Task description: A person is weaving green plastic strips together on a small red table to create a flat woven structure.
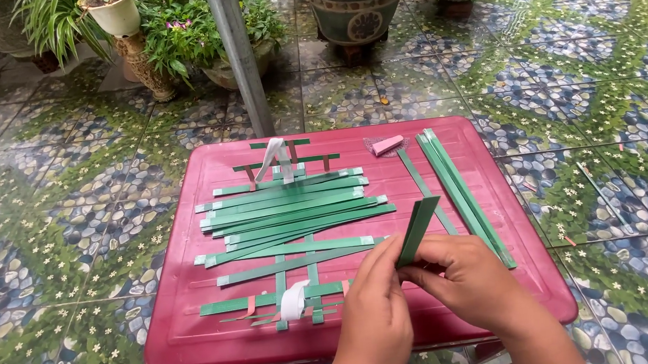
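Head view looks down on my 2 hands over a glossy, dark-pink plastic table [196,305]. My left hand [375,315] and right hand [472,282] both pinch the lower end of a flat, folded green strip [417,231], which stands tilted above the table's near edge. Left of it lies a stack of long, smooth green strips [288,211] crossing thin upright strips, with a white band [294,300] looped near the front. More green strips [457,188] lie loose at the right, beside a small pink block [387,145]. Pebble-patterned tiles [53,224] surround the table.
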